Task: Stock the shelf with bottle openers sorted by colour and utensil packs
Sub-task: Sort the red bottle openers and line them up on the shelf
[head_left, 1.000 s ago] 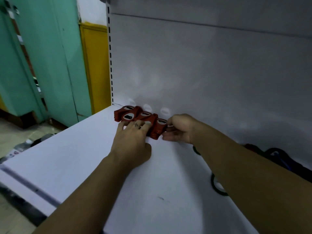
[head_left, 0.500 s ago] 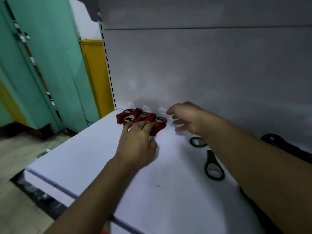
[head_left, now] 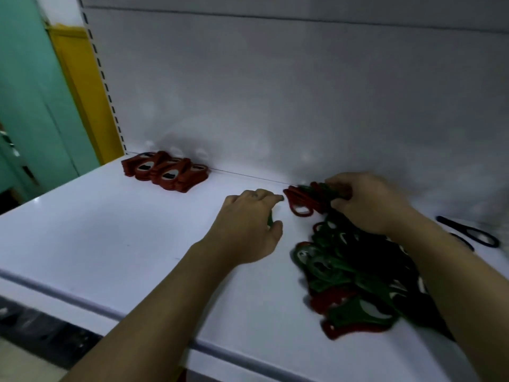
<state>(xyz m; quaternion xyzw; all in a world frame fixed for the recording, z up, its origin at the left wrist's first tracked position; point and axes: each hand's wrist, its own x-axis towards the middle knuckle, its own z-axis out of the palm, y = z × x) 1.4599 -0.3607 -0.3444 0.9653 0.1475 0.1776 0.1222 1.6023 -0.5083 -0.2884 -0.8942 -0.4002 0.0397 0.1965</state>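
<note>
Shelf: I see a white shelf [head_left: 110, 244], grey strip along its near edge.
Far left: stacked red bottle openers [head_left: 165, 172], touching the back panel.
Far middle: loose red openers [head_left: 298, 204].
Near right: mixed green and red heap [head_left: 338, 274].
Far right: black opener [head_left: 473, 232], lying apart.

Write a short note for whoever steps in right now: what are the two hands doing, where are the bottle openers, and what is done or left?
Left grip: fingers curled, seemingly round a green opener; only a sliver shows.
Right grip: holds a bunch of red openers near the back wall.
Done: a sorted red stack lies at the back left of the shelf.
Left: the mixed red and green pile at front right needs sorting; a dark opener lies apart at far right. No utensil packs in view.
</note>
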